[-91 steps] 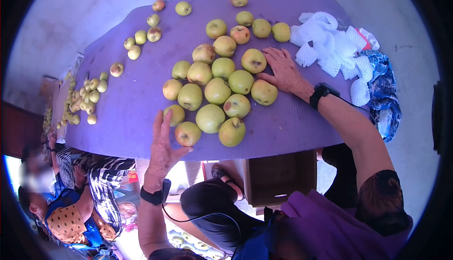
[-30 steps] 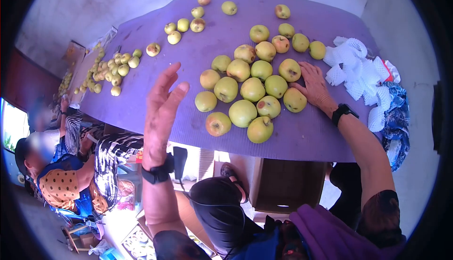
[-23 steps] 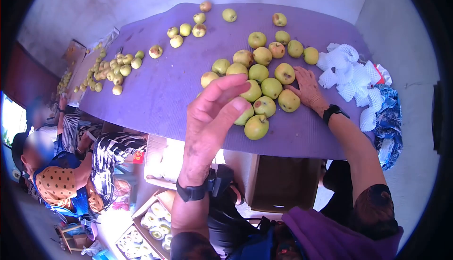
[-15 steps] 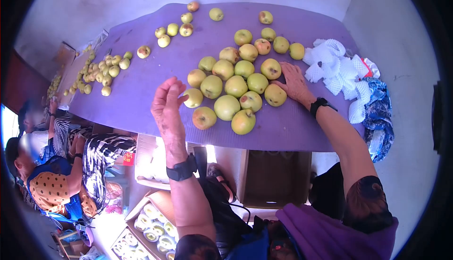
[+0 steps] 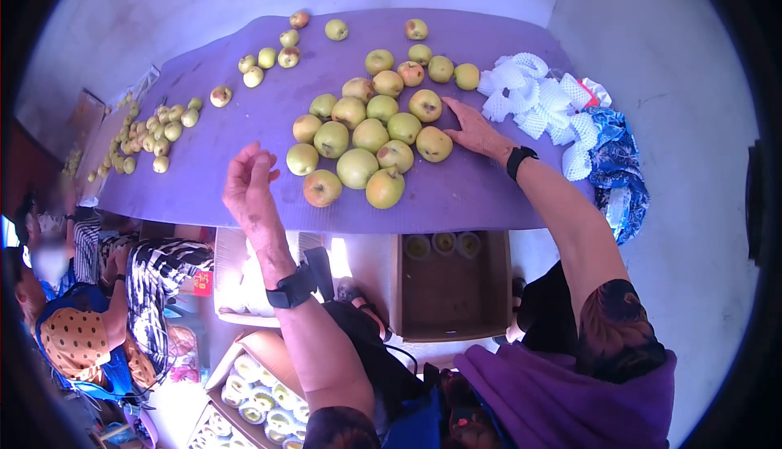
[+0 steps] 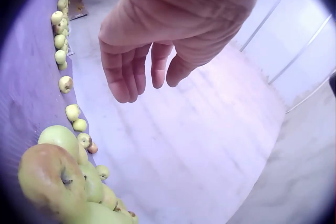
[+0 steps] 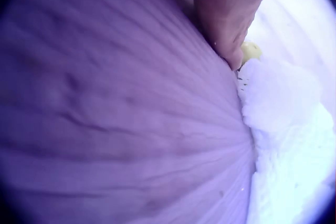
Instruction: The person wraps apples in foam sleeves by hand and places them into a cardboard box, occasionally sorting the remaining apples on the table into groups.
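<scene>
Yellow-green apples [image 5: 357, 169] lie in a loose group on the purple-covered table [image 5: 244, 164]. My left hand [image 5: 251, 188] is raised left of the group, over the table's front edge, holding nothing. In the left wrist view that hand [image 6: 173, 29] has loosely bent fingers hanging down, with a blushed apple [image 6: 52, 176] below it. My right hand [image 5: 476, 131] rests on the table at the group's right side, fingertips beside an apple [image 5: 425, 105]. The right wrist view shows part of this hand [image 7: 231, 14] against the purple cover; most fingers are hidden there.
White foam nets [image 5: 538, 99] and a blue patterned cloth [image 5: 617, 164] lie at the table's right end. More apples [image 5: 151, 135] are at the far left, near another person [image 5: 81, 331]. An open carton [image 5: 454, 302] and a box of netted apples [image 5: 261, 392] stand below.
The left hand moved up, swung over the near apples, then drew back left of them, its fingers bending. The right hand stays beside the group. The view has shifted, showing netted fruit in the carton.
</scene>
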Action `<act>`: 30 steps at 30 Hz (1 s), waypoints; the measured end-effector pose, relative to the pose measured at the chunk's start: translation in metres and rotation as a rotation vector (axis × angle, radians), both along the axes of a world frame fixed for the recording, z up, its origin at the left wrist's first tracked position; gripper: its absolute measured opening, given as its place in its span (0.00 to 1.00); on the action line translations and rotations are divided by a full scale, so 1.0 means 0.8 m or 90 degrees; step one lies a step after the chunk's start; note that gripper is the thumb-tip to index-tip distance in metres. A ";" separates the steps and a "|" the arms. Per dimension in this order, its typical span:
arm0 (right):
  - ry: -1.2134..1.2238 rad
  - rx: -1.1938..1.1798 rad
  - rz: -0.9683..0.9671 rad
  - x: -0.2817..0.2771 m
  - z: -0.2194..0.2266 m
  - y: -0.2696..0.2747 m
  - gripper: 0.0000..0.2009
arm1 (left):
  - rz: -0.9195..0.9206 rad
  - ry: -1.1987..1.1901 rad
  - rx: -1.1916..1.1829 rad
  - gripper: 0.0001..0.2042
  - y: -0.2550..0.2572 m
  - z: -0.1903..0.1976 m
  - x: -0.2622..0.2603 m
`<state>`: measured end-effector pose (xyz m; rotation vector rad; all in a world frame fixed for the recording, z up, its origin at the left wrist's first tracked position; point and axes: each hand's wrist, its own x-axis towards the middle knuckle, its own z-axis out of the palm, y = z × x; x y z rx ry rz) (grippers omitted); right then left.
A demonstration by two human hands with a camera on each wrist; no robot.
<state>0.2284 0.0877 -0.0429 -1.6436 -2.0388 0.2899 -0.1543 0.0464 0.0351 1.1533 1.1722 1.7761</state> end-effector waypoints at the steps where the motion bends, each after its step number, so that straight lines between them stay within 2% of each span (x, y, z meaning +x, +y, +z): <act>1: -0.004 -0.020 0.005 0.004 0.002 -0.004 0.38 | -0.005 -0.015 0.017 0.11 0.002 -0.002 0.002; 6: -0.072 -0.149 0.026 0.005 0.029 -0.021 0.37 | -0.020 -0.033 0.013 0.09 -0.003 0.010 0.016; 8: -0.104 -0.217 0.049 0.003 0.042 -0.029 0.34 | -0.017 0.018 0.005 0.09 -0.004 0.014 0.023; 15: -0.179 -0.284 0.122 0.013 0.043 -0.043 0.33 | -0.017 0.103 -0.045 0.10 -0.007 0.018 0.012; 19: -0.189 -0.273 0.105 0.001 0.033 -0.064 0.36 | 0.034 0.104 -0.011 0.10 -0.005 0.015 0.010; 21: -0.332 -0.217 0.008 -0.012 0.014 -0.078 0.40 | 0.037 0.083 0.018 0.10 -0.004 0.017 0.011; 28: -0.297 -0.286 -0.021 -0.023 0.026 -0.083 0.42 | 0.029 0.048 0.028 0.09 -0.005 0.016 0.014; 30: -0.297 -0.302 -0.021 -0.025 0.028 -0.084 0.41 | 0.076 0.080 0.012 0.09 -0.004 0.014 0.011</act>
